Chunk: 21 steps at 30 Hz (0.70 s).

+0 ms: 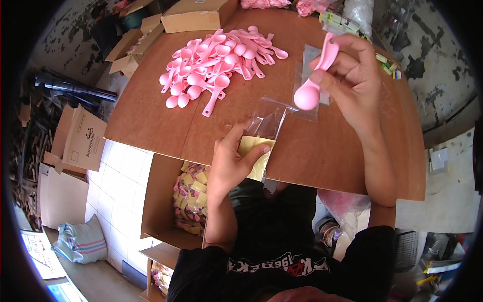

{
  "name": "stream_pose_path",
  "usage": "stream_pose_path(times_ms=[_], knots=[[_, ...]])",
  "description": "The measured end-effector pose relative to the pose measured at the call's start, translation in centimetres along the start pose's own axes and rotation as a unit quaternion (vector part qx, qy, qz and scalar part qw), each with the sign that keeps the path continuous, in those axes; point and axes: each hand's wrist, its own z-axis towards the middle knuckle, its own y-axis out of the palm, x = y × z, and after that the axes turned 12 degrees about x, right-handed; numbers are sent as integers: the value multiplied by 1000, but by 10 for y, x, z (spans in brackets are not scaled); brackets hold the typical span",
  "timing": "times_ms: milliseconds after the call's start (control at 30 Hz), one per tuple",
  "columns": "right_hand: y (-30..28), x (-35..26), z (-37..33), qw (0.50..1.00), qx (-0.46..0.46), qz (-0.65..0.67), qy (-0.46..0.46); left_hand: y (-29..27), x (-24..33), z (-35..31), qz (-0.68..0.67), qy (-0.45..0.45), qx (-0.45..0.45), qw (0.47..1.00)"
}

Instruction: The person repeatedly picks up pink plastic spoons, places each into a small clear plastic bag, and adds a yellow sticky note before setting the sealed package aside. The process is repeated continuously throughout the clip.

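My right hand point(349, 75) is raised over the right part of the table, its fingers closed on the handle of a pink plastic spoon point(307, 95). The spoon's round bowl points down toward the left. Near the front edge, my left hand point(234, 161) pinches a clear plastic bag point(266, 118) with a pale yellow card point(259, 151) in its lower part. The bag's top lies spread on the table and its mouth faces away from me. Behind and below the raised spoon lie flat clear bags point(307, 70). A large heap of pink spoons point(216, 55) covers the back left of the table.
The brown wooden table point(161, 126) has a curved outline. A cardboard box point(198, 15) stands at its back edge. Below the front edge on the left, an open carton point(166, 196) holds many filled packets point(193, 189). Small green and white packets point(339, 22) lie at the back right.
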Motion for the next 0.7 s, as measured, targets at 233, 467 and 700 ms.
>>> stream_pose_path(times_ms=[233, 467, 700], knots=[[20, -1, -16, 996, -22, 70, 55, 2, 5, -1, 3, 33, -46, 998], [25, 10, -24, 997, 8, 70, 10, -3, -4, -1, -10, 33, -68, 997], [31, 19, -28, 998, -41, 21, -38, 6, 2, -2, -70, 1, -50, 996]])
